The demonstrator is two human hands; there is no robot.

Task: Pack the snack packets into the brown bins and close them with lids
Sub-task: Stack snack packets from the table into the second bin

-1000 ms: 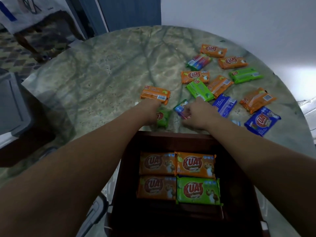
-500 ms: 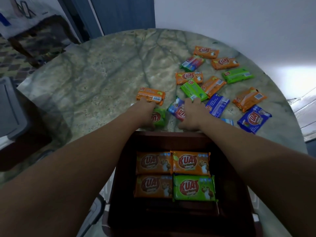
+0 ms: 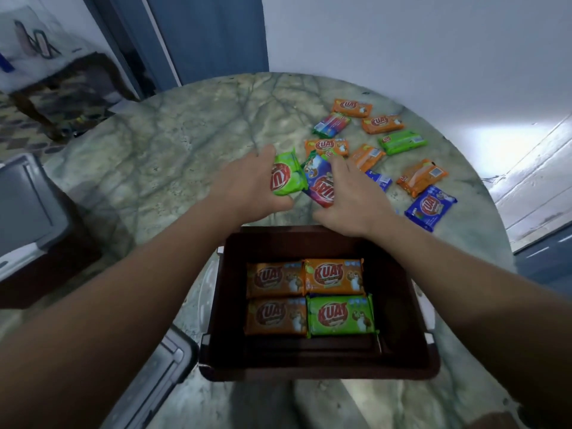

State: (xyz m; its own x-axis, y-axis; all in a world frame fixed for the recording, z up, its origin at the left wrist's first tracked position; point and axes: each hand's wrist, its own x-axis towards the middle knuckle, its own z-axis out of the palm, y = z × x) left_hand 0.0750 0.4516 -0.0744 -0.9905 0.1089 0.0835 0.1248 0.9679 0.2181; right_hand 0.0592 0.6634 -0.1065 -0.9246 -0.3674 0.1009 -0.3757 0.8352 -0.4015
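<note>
Now lifted off the table [image 3: 185, 168]: green packet [image 3: 284, 175] gripped in left hand [image 3: 247, 187], purple packet [image 3: 320, 182] in right hand [image 3: 351, 199]. Both glossy, tilted, above brown bin [image 3: 402, 305].

The round green-veined marble table [image 3: 173, 156] fills the middle. Beyond its far edge stands a dark blue door [image 3: 210, 35] and a white wall [image 3: 402, 41]. Left of the table is a dark wooden side table [image 3: 62, 82] (rather blurred).

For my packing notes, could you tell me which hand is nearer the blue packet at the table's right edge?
Right. The right hand is just left of the blue packet; the left hand lies farther left.
</note>
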